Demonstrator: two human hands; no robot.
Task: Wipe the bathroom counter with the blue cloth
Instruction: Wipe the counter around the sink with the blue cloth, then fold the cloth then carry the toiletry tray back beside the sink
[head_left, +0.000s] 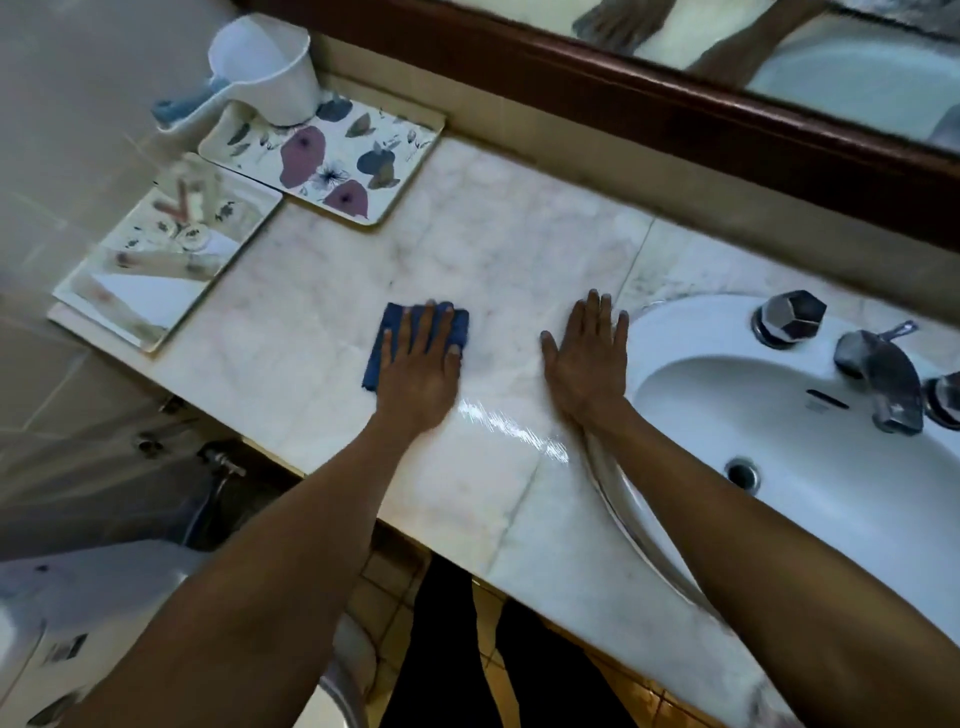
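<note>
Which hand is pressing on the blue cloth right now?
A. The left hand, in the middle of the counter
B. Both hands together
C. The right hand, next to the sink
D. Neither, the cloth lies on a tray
A: the left hand lies flat on the blue cloth on the counter, while the right hand rests bare on the marble beside the sink.
</note>
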